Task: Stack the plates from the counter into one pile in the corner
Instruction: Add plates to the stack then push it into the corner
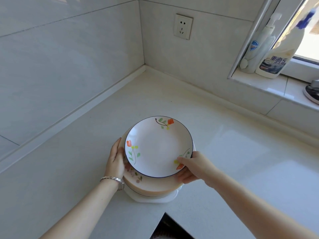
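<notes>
Pile [151,187] of plates sits lower centre of frame on the pale counter [233,152], w/ a white base piece [155,199] at the bottom and several peach-toned plates above it. Top plate [158,149] is white w/ thin dark rim & 3 orange-flower sprigs. It's smaller than the peach ones and sits a bit off-centre, toward upper right of the pile.

L hand [114,157] is wrapped on the pile's left edge, thumb up along the rim, fingers tucked under and mostly hidden, so it's grasping the pile. Silver bracelet [114,180] on that wrist. R hand [191,167] pinches the top plate at its lower-right rim: thumb on top by the flower, fingers curled beneath the edge.

Wall corner [144,64] is upper centre of frame; the pile is well apart from it, w/ bare counter between.

Rest: white wall socket [183,26] top centre, just right of the corner. Window sill [276,85] upper right carries a pump bottle [259,49] & a bigger cleaner bottle [279,56] w/ dark label, touching or nearly so. Dark round object [312,92] at far right edge of the sill, cut off, can't tell what it is. Dark gap [170,226] at bottom centre below counter edge.
</notes>
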Available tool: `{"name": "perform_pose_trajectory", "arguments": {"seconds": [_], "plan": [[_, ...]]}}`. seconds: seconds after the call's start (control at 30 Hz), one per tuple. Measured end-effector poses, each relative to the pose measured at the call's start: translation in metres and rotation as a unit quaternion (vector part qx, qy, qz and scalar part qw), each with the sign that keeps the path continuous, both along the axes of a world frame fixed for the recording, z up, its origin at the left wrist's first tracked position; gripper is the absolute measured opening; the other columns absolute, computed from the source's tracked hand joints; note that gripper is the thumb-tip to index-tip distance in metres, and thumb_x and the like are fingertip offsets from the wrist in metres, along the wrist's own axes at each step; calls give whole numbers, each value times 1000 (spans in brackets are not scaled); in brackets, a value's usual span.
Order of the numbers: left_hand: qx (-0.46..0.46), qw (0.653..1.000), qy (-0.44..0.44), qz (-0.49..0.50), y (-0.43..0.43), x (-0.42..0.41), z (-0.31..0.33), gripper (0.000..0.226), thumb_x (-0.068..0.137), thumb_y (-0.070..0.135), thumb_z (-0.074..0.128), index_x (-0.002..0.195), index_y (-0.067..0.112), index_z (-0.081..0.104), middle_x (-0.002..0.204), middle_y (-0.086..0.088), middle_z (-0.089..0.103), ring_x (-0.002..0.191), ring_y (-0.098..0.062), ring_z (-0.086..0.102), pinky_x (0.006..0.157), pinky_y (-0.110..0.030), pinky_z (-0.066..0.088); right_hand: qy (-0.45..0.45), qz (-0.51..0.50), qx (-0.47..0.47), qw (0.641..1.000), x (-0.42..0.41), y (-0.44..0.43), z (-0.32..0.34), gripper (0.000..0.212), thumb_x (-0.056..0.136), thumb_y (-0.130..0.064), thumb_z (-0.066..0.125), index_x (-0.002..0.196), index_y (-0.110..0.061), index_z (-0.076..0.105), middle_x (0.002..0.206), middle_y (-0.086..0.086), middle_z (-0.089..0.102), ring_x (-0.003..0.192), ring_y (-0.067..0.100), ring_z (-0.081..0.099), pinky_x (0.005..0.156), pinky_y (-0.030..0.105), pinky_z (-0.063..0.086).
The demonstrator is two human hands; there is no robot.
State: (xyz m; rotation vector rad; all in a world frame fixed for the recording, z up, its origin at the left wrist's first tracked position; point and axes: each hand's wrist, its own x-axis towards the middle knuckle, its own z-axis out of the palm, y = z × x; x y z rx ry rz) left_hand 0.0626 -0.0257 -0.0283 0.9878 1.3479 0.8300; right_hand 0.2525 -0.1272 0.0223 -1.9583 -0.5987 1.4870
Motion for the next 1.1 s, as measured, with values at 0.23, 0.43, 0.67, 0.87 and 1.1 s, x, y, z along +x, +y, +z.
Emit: {"name": "perform_pose_trajectory", "arguments": {"seconds": [0.23,0.43,0.67,0.87,1.1], "plan": [[6,1000,-6,6,-1,1,2,28,94,32,46,120,37,56,105,4,62,89,-18,55,73,-29,46,-435,107,-18,894,15,1,0,39,89,-49,41,78,-14,55,72,2,62,68,23,61,55,25,42],[14,1000,-14,4,1,1,-2,30,94,33,45,123,33,55,103,2,60,88,-17,51,69,-30,42,-216,-35,145,965,13,15,-25,50,94,-31,45,142,-21,34,142,5,38,132,22,39,107,38,37],[-5,999,41,-12,8,-4,10,34,93,22,46,124,32,51,129,2,59,106,-16,59,94,-31,45,-172,-57,146,973,5,12,-34,39,90,-17,43,128,-19,47,128,8,50,121,24,48,102,47,41],[352,905,232,-58,-14,31,55,46,84,9,41,128,3,48,136,-16,47,129,-31,39,108,-36,29,-147,-59,145,977,24,-8,-23,41,95,-33,43,134,-18,41,121,-2,55,106,14,55,88,29,44],[289,780,241,-500,-90,168,73,23,91,14,42,106,14,60,97,-1,62,91,-19,57,80,-21,40,-135,-31,36,990,98,-101,-28,6,93,-19,49,94,-18,55,88,2,64,81,18,59,67,22,44]]}}
